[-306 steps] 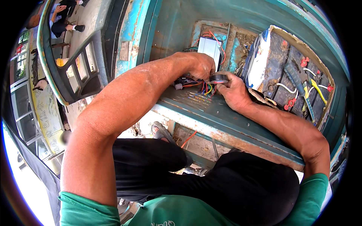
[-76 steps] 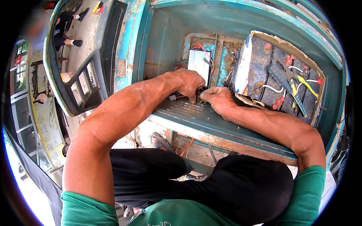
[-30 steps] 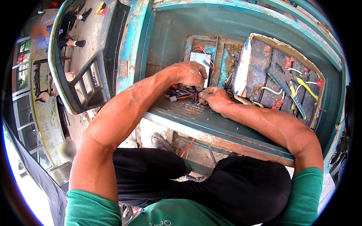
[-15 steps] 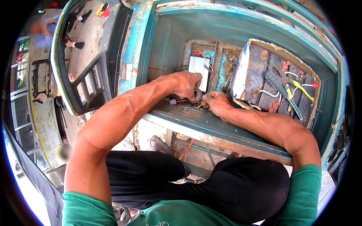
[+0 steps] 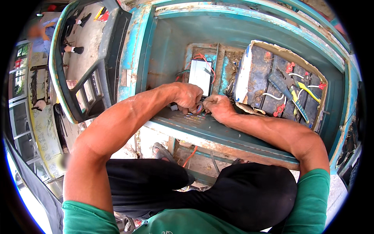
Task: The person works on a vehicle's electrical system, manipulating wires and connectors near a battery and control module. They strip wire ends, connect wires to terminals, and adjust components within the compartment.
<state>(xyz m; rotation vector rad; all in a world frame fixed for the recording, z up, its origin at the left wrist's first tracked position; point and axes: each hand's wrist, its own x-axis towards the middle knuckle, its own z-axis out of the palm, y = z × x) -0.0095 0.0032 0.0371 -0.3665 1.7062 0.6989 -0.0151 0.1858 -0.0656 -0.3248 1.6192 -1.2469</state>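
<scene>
My left hand [image 5: 189, 97] is closed, its fingers curled around a small roll of tape [image 5: 199, 108] whose ring shows edge-on below the fingertips. Close beside it, my right hand [image 5: 219, 107] pinches at thin coloured wires [image 5: 203, 113]; its fingertips hide most of what they grip. The hands almost meet over the near inner wall of a blue-green metal compartment. Just beyond them lies a silver box [image 5: 200, 78] with a dark edge, and red wires [image 5: 202, 57] loop around its far end.
To the right stands a battery pack [image 5: 265, 74] with red terminals and white leads. Pliers with yellow-green handles [image 5: 309, 91] and a blue-grey tool [image 5: 281, 85] lie on it. The compartment's rusty front rim [image 5: 233, 145] crosses above my knees. A person [image 5: 43, 35] sits far left.
Both hands stay close together; the left has turned and lowered slightly, so the tape roll shows more edge-on. The whole view has shifted a little.
</scene>
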